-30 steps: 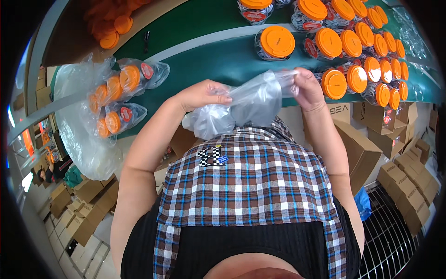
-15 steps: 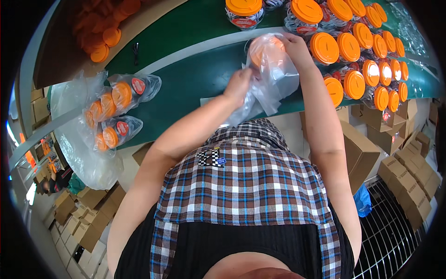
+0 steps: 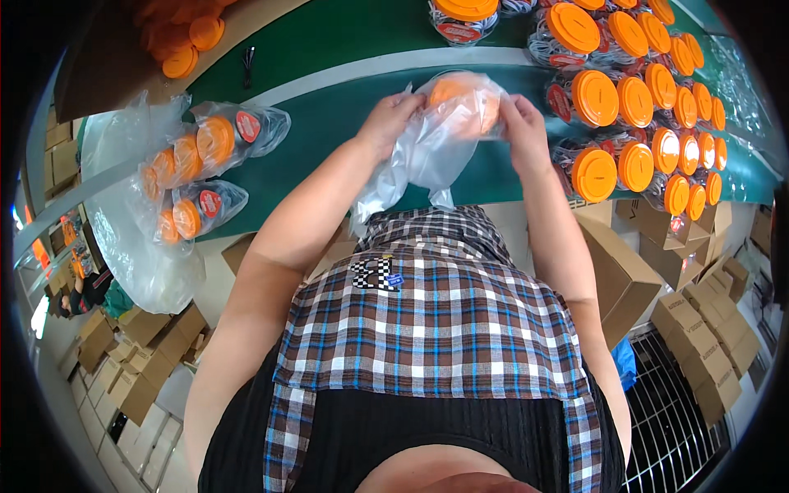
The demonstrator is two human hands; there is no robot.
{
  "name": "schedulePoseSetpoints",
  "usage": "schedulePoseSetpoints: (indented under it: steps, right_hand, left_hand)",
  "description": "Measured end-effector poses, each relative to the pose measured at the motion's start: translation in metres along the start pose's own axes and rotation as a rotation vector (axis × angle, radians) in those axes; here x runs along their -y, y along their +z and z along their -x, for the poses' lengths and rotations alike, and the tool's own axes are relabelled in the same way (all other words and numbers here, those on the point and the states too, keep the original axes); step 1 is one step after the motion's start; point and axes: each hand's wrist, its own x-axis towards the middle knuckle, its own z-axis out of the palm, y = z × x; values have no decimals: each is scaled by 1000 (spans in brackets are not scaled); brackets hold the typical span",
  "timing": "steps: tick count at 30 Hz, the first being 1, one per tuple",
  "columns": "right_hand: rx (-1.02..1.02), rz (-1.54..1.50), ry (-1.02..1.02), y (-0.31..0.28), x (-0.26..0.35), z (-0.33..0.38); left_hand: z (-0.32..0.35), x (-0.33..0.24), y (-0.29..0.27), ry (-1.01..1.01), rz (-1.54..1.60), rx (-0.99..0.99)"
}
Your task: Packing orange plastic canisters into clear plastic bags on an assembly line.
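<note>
Both hands, left (image 3: 393, 117) and right (image 3: 519, 123), gripped a thin clear plastic bag (image 3: 427, 152) with a round orange-lidded jar (image 3: 464, 103) inside, held over the green worktop (image 3: 329, 131). Similar bagged jars (image 3: 209, 152) lay at left; a cluster of unbagged jars (image 3: 633, 99) stood at right.

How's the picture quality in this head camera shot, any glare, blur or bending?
Head view: strong fisheye, so the green table edge curves and the corners go black. Lighting is even and bright, with soft glare on the clear plastic bag between the left hand and right hand. The orange-lidded jars stay sharp; little motion blur.
</note>
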Motion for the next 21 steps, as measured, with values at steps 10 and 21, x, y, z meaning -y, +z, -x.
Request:
schedulePoseSetpoints:
  steps: [10, 21]
  right_hand:
    - [-117, 1185, -248, -16, -97, -58]
    - [-35, 489, -430, -23, -63, -7]
  left_hand:
    - [-51, 60, -15, 285, -1173, -251]
    - [2, 68, 2, 619, -495, -328]
